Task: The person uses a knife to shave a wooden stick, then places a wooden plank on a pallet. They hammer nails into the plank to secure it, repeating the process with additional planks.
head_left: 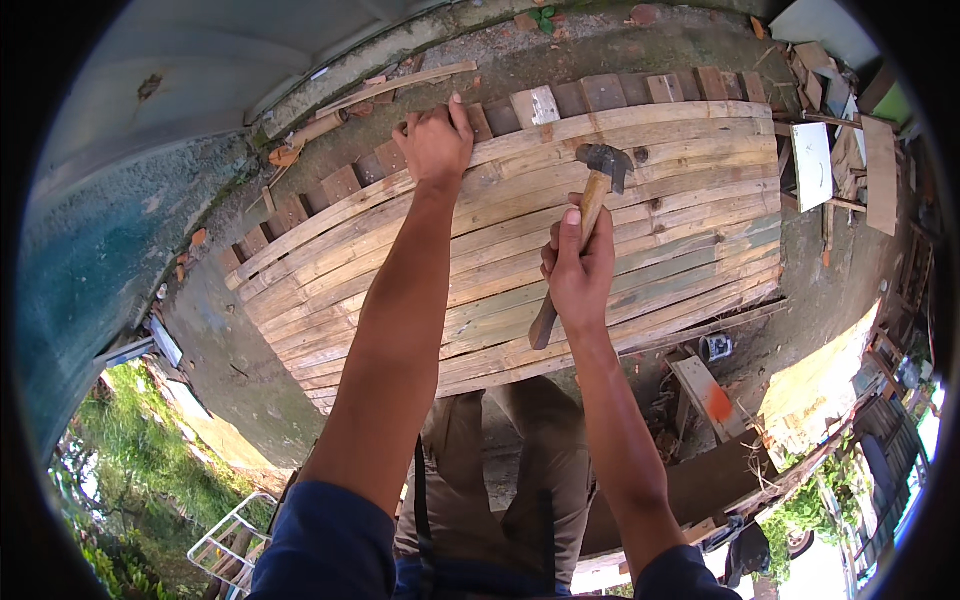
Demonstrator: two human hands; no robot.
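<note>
- Outside on bare dirt ground, a big panel of long wood planks (640, 215) lies flat under both hands.
- Close to the body, brown trousers (540, 470) show below the arms.
- Right hand (580, 270) is wrapped tight around a hammer (590, 205), thumb up along the wood handle.
- Past the fingers of that hand, the dark metal hammer head (605, 160) sits just above the planks. The handle end sticks out below the hand, toward the body.
- Left hand (435, 140) is farther out than the right one. Its fingers are curled and rest at the far edge of the planks. I cannot tell if they pinch anything small.
- Just past the left hand, short wood blocks (535, 105) stick out in a row from under the planks.
- Off to the right of the right hand, a white board (812, 165) and loose wood scraps (880, 170) lie on the dirt.
- Far to the left of the left hand stands a grey and blue wall (130, 170).
</note>
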